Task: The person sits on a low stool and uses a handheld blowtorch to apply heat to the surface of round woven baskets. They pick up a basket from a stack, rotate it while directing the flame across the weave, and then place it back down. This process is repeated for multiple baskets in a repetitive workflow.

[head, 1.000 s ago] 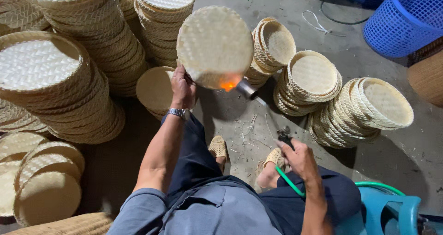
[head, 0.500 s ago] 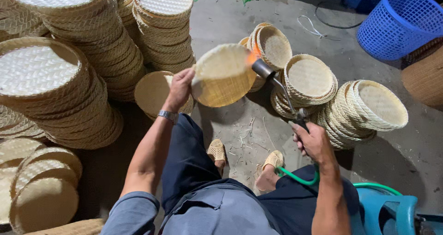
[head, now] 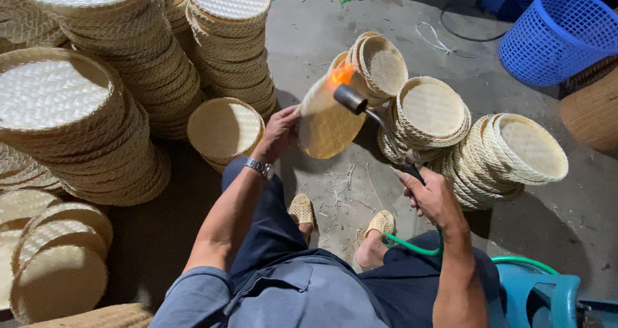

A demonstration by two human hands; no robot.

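Singeing the rim of a tray (head: 328,119) at centre frame was the step in hand: the left hand (head: 278,133) gripped its left edge, tilting it, while the right hand (head: 432,196) clasped a torch (head: 360,106), apparently by its handle. Turning the tray further called for care, since stacks (head: 96,90) crowded the left and leaning trays (head: 450,119) the right, leaving bare floor (head: 341,193) only by the feet.

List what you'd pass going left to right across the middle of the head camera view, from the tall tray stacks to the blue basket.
Tall stack of woven trays → single shallow tray → left hand → woven tray being singed → gas torch → leaning rows of trays → blue plastic basket.
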